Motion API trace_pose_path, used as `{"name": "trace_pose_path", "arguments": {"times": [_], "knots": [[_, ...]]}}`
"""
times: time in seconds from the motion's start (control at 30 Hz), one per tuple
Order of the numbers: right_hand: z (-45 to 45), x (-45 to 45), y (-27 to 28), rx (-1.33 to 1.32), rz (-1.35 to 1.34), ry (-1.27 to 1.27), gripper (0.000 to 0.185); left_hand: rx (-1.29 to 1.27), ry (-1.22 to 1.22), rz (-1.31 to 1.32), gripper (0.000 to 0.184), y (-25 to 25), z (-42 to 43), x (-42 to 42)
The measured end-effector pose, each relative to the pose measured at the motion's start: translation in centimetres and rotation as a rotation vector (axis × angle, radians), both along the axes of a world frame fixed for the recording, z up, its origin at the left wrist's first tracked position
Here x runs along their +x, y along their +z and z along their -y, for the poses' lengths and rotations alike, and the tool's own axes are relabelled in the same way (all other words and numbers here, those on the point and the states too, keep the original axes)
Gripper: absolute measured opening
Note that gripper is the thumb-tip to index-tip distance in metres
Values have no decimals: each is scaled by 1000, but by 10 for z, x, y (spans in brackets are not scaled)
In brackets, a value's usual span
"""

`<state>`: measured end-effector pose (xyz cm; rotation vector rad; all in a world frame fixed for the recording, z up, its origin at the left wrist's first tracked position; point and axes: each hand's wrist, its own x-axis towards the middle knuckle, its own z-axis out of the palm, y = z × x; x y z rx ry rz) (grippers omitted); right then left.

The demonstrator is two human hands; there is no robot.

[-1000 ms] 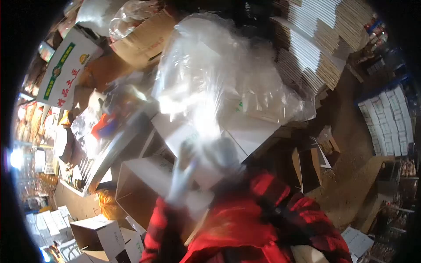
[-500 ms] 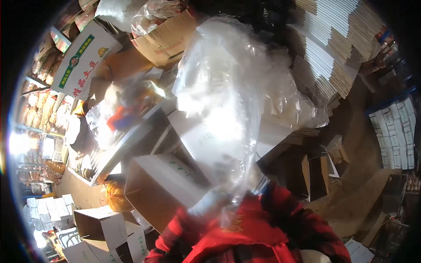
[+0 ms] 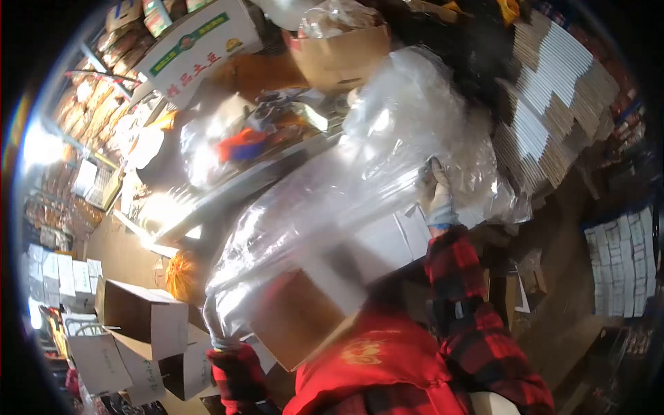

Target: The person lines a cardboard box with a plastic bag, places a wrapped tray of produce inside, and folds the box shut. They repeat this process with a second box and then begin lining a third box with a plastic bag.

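Note:
A large clear plastic bag (image 3: 290, 200) is stretched wide in front of me, its edge running between my two hands. At the lower left, my left hand (image 3: 223, 330), in a pale glove, is closed on one end of the bag. Farther up and to the right, my right hand (image 3: 437, 190) grips the other end, its arm reaching forward. Beneath the plastic stands an open cardboard box (image 3: 301, 318), brown inside and white outside, close to my red apron. The bag partly covers the box, and its far part lies bunched over white cardboard.
Stacked flat cardboard (image 3: 553, 97) rises at the upper right. A brown carton (image 3: 339, 59) with plastic in it and a white printed box (image 3: 200, 52) stand at the back. Open white boxes (image 3: 149, 311) and an orange net bag (image 3: 181, 275) are at the left.
My hands were close together at my front, holding the upright bag. They have spread apart, left hand down and left, right hand forward and right, pulling the bag wide over the box.

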<state>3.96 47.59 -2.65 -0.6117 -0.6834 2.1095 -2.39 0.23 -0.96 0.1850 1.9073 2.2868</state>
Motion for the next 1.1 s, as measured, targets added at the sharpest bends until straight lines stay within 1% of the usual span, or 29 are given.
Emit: {"name": "trace_pose_path", "arguments": {"times": [0.03, 0.07, 0.1, 0.13, 0.17, 0.2, 0.23, 0.27, 0.3, 0.33, 0.37, 0.4, 0.47, 0.53, 0.57, 0.6, 0.63, 0.67, 0.7, 0.73, 0.77, 0.83, 0.87, 0.9, 0.93, 0.97, 1.0, 1.03, 1.1], "knots": [[13, 0, 10, 9, 1, 21, 18, 105, -22, 289, 28, -30, 36, -23], [28, 0, 18, 358, 345, 243, 17, -470, -61, 113, 28, -71, 60, -32], [59, 0, 34, 660, 481, 300, 19, -1047, -102, -71, 29, -84, 69, -40], [89, 1, 50, 964, 605, 308, 22, -1528, 94, -421, 31, -38, 40, -23], [127, 4, 53, 1068, 518, 325, 26, -1430, 160, -573, 39, -4, 16, -17], [165, 7, 56, 1167, 423, 342, 32, -1177, 226, -721, 48, 6, 6, -16], [187, 13, 45, 1120, 324, 521, 38, -891, 200, -582, 54, 32, -19, -7], [207, 22, 38, 1124, 275, 629, 40, -750, 171, -547, 54, 39, -32, -3], [221, 31, 29, 1165, 280, 704, 41, -459, 55, -390, 52, 41, -46, 0], [226, 40, 20, 1212, 313, 769, 43, -46, -145, -177, 59, 48, -59, 4], [226, 48, 9, 1253, 361, 830, 45, 371, -231, 94, 69, 44, -70, 15], [229, 57, 0, 1311, 391, 856, 47, 169, -438, 17, 77, 38, -70, 21], [236, 70, -17, 1451, 459, 845, 52, -124, -470, -243, 67, 7, -102, 28], [243, 78, -26, 1587, 503, 800, 56, -136, -547, -197, 62, -4, -110, 23], [244, 80, -29, 1610, 514, 799, 59, -76, -453, 57, 56, -9, -101, 25], [239, 80, -19, 1538, 535, 901, 71, -18, -360, 309, 50, 7, -97, 25], [238, 84, -3, 1538, 550, 893, 71, -161, -290, 37, 46, 2, -100, 23], [238, 90, 15, 1352, 563, 865, 66, -327, -172, -219, 43, -4, -102, 22], [236, 95, 30, 1168, 569, 834, 62, -275, -147, -170, 41, -6, -103, 19], [231, 88, 37, 962, 553, 995, 70, -139, -142, 22, 41, -12, -106, 17], [226, 82, 44, 750, 561, 1129, 78, -134, -148, 19, 41, -17, -109, 16], [227, 78, 46, 783, 111, 819, 86, -163, -170, 27, 40, -15, -113, 16], [225, 79, 47, 717, 113, 865, 78, -176, -193, 59, 39, -13, -115, 19], [225, 76, 49, 719, 113, 858, 78, -175, -199, 55, 39, -10, -116, 22], [226, 72, 52, 631, 164, 775, 75, -184, -226, 102, 40, -8, -117, 25], [229, 68, 56, 663, 208, 677, 63, -195, -254, 149, 41, -7, -117, 27], [231, 63, 62, 693, 256, 580, 52, -373, -273, 70, 45, -20, -116, 26], [228, 61, 66, 692, 255, 574, 52, -375, -278, 66, 45, -27, -112, 26], [221, 58, 71, 378, 515, 620, 29, -356, -503, -20, 52, -36, -102, 26]]}}
